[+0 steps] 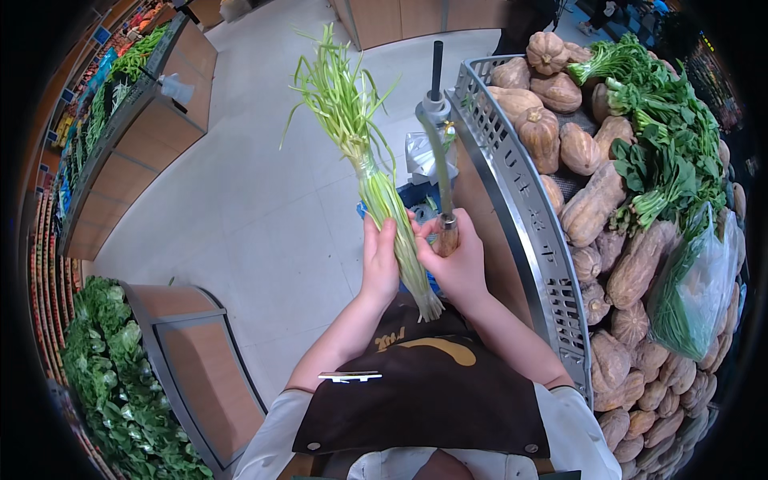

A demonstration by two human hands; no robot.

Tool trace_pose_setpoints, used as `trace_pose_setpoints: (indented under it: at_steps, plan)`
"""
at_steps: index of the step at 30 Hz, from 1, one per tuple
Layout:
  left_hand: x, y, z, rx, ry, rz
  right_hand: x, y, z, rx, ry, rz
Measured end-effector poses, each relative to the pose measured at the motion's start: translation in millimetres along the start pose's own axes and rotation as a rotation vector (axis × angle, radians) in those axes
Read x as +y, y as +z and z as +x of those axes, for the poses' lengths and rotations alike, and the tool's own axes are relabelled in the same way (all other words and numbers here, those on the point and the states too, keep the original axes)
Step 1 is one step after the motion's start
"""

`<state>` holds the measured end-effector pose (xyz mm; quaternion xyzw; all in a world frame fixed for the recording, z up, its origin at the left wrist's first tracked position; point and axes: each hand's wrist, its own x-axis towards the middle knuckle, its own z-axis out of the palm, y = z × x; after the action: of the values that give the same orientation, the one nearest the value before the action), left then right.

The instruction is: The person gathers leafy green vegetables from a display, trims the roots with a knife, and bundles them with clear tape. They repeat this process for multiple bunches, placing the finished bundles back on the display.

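Observation:
My left hand is wrapped around the stems of a long bundle of leafy green stalks. Clear tape seems to bind it below the loose leaves. The leafy tops point away from me; the pale root ends hang over my dark apron. In my right hand is a knife with a wooden handle and a narrow, curved blade pointing up and away. My right fingertips are at the side of the stems, and the blade stands apart from the bundle.
At right, a grey plastic barrier edges a display of pumpkins, leafy greens and bagged greens. Beyond my hands are a blue crate, clear plastic bags and a roll holder. Vegetable stands line the left.

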<state>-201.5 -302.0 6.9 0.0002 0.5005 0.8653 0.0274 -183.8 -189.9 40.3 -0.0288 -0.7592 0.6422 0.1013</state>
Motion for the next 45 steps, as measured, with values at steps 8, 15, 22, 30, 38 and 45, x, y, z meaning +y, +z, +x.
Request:
trace_pose_setpoints:
  at_steps: [8,15,22,30,38,45]
  plan:
    - [-1.3,-15.6,6.5,0.050,0.052,0.190,9.5,-23.6,13.6,0.091,0.050,0.086]
    - [-3.0,-21.7,8.8,0.086,0.152,0.461,13.6,-28.8,18.3,0.119,0.104,0.144]
    - [-9.7,-15.0,1.0,-0.009,0.265,0.766,-20.0,-15.0,13.8,0.002,0.158,0.572]
    - [-12.8,-18.6,-8.0,-0.145,0.295,1.004,-21.7,-2.7,10.1,0.019,0.160,0.569]
    - [-6.9,-20.6,-5.0,-0.217,-0.115,0.656,-4.9,1.0,3.4,-0.108,0.132,0.446]
    - [-16.8,-24.0,1.2,-0.207,0.008,0.794,1.7,-3.5,2.9,-0.217,0.205,0.352]
